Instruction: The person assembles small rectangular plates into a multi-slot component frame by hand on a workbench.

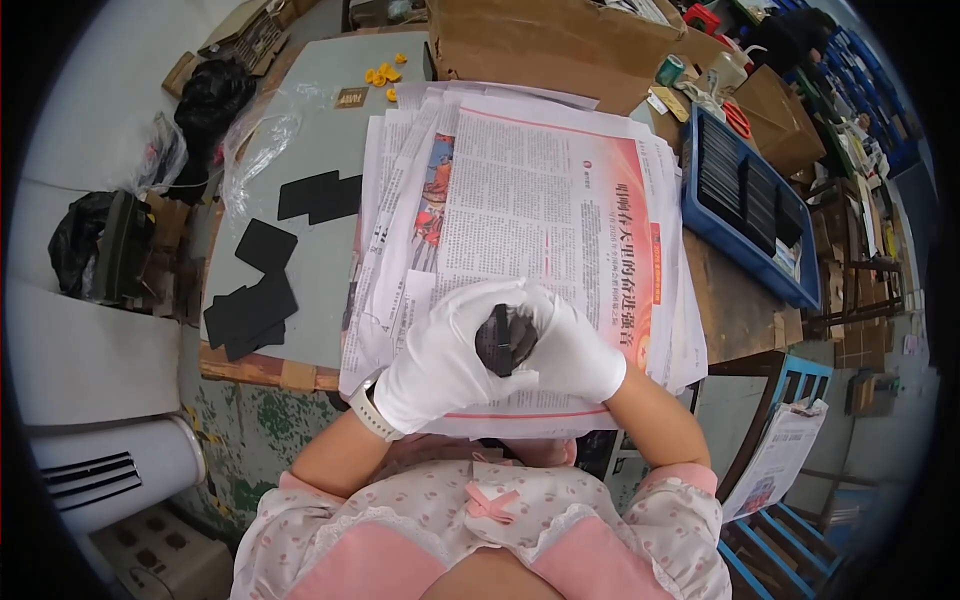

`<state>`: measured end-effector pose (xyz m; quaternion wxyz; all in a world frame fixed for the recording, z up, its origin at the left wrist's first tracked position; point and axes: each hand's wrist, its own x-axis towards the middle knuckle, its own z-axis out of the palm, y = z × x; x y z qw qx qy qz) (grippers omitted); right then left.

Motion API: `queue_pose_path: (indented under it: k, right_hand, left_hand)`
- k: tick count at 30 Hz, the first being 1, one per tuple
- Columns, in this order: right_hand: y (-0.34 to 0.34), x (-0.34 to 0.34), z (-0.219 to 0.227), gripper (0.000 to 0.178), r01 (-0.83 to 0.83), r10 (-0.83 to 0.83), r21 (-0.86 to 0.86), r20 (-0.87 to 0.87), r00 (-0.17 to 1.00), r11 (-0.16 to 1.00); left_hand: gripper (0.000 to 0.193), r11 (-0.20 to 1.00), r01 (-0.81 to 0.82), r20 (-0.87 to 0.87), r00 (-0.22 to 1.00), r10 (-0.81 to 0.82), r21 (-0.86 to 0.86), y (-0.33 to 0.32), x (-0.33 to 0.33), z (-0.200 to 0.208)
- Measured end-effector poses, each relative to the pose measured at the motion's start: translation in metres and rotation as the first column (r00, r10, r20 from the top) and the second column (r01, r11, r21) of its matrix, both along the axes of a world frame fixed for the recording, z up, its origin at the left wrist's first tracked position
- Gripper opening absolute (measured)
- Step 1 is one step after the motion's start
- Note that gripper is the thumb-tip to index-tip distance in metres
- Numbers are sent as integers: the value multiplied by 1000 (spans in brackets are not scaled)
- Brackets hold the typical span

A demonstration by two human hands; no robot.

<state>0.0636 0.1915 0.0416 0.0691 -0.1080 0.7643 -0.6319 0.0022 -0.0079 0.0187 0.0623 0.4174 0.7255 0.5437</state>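
Above the newspaper sheets, my left hand (437,347) and my right hand (572,350), both in white gloves, curl toward each other with their fingertips nearly meeting. Between them is a small dark object (495,342) with a narrow black strip standing along it; the gloves cover its edges, and its kind cannot be made out. Both hands appear closed round it. Below the hands lies a thick pile of newspapers (510,200). To the left, several thin black rectangular plates (262,305) lie loosely on the grey tabletop, some overlapping.
A blue plastic crate (755,262) holding rows of black plates stands at the right. Behind the newspapers is a large cardboard box (540,55). Small yellow pieces (383,75) and clear plastic film (262,140) lie at the far left. Orange-handled scissors (737,120) rest beyond the crate.
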Motion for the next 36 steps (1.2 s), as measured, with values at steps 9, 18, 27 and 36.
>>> queue_pose_path:
  k: [9,18,27,36]
  right_hand:
    - [-1,35,54,84,72,0,464,-153,988,883]
    - [15,49,54,55,348,-339,-26,167,926,937]
    - [16,58,77,46,432,-230,444,-439,868,785]
    - [7,58,70,55,229,-81,412,-347,934,882]
  left_hand:
    - [72,802,-231,822,317,-473,551,-42,-3,41]
    - [80,704,-391,739,-84,-669,593,-42,-9,32]
    - [61,975,-156,61,984,167,-158,-23,39,85]
    - [72,984,-177,-254,952,170,-1,-9,35,55]
